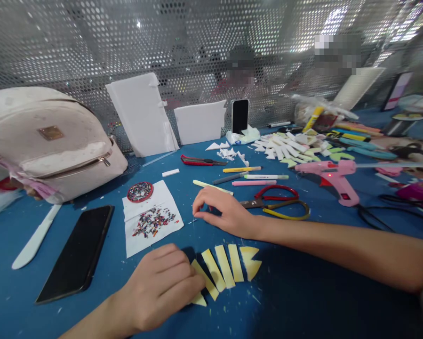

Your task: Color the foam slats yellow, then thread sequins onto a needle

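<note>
My left hand [162,285] rests over the left end of a row of yellow strips [224,266], its fingers curled down and partly covering the leftmost pieces. What its fingertips touch is hidden. A notched yellow piece [251,262] lies at the row's right end. My right hand [225,212] is above the row, side-on, its thumb and fingers curved with a gap between them and nothing visible inside. Scissors [285,202] with red and yellow handles lie just beyond it. Left of it, a white paper [131,242] holds colourful bits [154,221] and a red-rimmed round piece [139,192].
A phone [77,254], a white plastic knife [36,242] and a pale backpack [49,141] are at the left. Markers [255,183] and a red cutter [200,161] lie beyond my hands. A pink glue gun [333,176] and a pile of pale strips [289,145] are to the right.
</note>
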`<state>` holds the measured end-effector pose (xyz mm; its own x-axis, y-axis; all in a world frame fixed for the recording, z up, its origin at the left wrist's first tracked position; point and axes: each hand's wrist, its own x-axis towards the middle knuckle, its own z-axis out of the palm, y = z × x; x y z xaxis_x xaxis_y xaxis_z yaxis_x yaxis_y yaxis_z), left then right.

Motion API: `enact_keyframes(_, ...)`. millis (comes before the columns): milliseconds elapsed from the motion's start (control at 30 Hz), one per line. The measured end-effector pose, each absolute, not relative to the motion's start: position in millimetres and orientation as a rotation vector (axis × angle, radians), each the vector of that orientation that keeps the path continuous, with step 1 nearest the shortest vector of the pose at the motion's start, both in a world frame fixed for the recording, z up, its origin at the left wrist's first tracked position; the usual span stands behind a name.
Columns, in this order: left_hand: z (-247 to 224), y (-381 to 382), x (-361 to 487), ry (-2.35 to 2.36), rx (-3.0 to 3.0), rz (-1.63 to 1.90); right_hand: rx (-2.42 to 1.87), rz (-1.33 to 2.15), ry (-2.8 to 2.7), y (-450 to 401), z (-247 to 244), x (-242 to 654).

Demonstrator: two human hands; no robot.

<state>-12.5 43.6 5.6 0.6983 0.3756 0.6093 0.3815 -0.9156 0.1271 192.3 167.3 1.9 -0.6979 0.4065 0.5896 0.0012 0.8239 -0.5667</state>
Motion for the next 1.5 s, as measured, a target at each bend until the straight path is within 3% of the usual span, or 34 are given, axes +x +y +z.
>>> enact_keyframes(267,2,43,-19,-0.746,-2.873,-1.008,-0.495,0.707,-2.101,172,2,192)
enact_keyframes(533,0,47,-20,-1.070,-2.680,-1.146,0.068,0.423,-2.412,165,5,192)
enact_keyframes(667,2,47,-20,-1.123,-2.650,-1.141,0.149,0.261,-2.480,164,3,192)
enact_keyframes(1033,6,49,-21,-1.312,-2.626,-1.180,0.057,0.294,-2.461,165,1,191)
enact_keyframes(1500,5,109,-80,-1.745,-2.545,-0.857,-0.070,0.519,-2.374,166,1,193)
